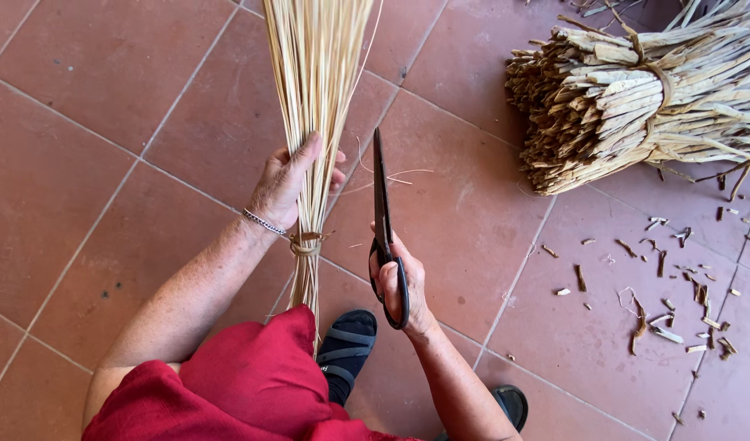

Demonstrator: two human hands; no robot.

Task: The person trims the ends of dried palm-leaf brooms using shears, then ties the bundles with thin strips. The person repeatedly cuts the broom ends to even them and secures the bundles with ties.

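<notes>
Our left hand (pixel 287 181) clasps the pale, tied straw bundle (pixel 313 98), its long axis upright. Just right, our right hand (pixel 398 282) grips dark, closed metal shears (pixel 381 196), blades parallel.

- The pale straw bundle (pixel 313 73) runs off the top edge; its lower end is hidden behind the red garment (pixel 252 384).
- The tied reed sheaf (pixel 636 90) is cut off at the right edge.
- One sandal (pixel 509 404) shows only partly behind the forearm.
</notes>
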